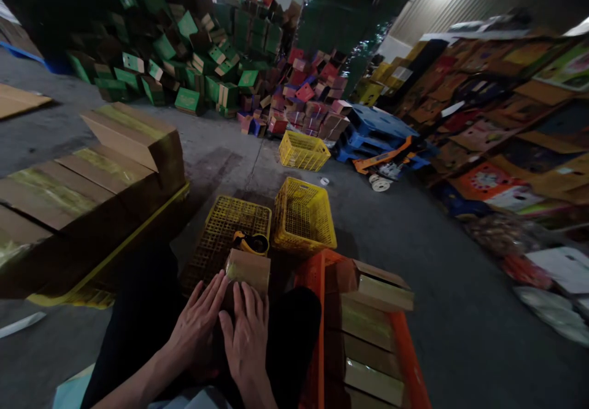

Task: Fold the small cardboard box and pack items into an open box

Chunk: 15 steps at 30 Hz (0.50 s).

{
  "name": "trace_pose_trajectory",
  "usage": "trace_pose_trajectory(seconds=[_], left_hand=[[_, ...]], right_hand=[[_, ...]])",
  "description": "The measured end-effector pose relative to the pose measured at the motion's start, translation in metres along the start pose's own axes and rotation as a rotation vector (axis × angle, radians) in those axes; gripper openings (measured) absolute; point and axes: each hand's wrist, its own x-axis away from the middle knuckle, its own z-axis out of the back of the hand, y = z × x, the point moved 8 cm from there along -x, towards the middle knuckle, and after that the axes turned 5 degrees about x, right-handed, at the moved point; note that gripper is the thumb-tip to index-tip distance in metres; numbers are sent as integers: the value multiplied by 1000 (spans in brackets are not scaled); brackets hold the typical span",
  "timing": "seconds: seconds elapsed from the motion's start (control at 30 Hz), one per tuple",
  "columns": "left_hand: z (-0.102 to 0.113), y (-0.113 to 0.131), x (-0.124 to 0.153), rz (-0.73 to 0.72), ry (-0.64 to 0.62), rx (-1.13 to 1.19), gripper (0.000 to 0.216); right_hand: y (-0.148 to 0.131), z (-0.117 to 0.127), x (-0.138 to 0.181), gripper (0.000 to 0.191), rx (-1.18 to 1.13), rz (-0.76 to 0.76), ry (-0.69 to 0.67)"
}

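Here both hands lie flat and side by side on a small cardboard box [248, 272] resting on the person's lap. The left hand [197, 326] and right hand [246, 335] have fingers spread, and neither grip closes around anything. It looks like the flaps are being pressed down. A yellow tape dispenser [252, 243] sits just beyond on an upturned yellow crate [221, 231]. The next move calls for one palm keeping the flaps down.
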Motion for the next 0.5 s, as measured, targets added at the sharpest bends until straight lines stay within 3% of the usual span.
trace_pose_trajectory(seconds=[0.27, 0.5], left_hand=[[6, 1, -2, 42, -9, 9, 85], [0, -1, -2, 45, -9, 68, 82]], right_hand=[[37, 5, 15, 59, 77, -32, 97], [39, 1, 16, 62, -1, -64, 152]])
